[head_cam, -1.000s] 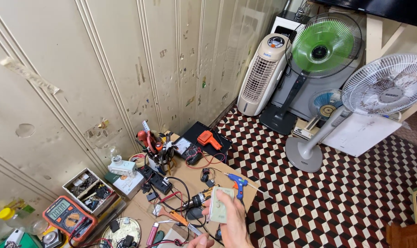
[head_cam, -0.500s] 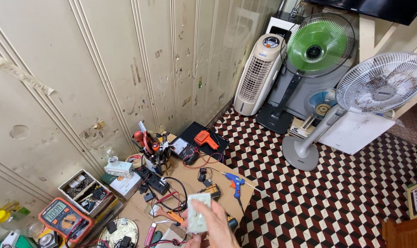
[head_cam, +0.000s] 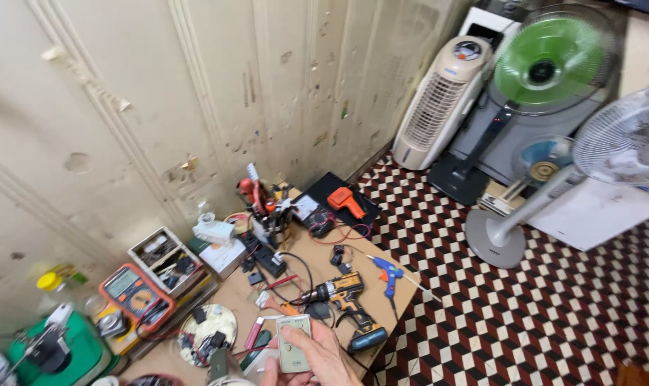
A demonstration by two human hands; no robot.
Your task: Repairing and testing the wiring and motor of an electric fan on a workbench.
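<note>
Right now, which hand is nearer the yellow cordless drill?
Right. Right hand, holding a pale remote, sits just below the drill; left hand is out of view.

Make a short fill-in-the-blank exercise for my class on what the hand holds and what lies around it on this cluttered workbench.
1. The hand holds a small pale rectangular remote control with its ____ pressed on top.
2. The blue hot-glue gun lies on the ____ wooden workbench.
3. The yellow-and-black cordless drill lies on its ____.
4. The standing fan with the ____ blades is by the wall.

Missing words: thumb; brown; side; green
</note>
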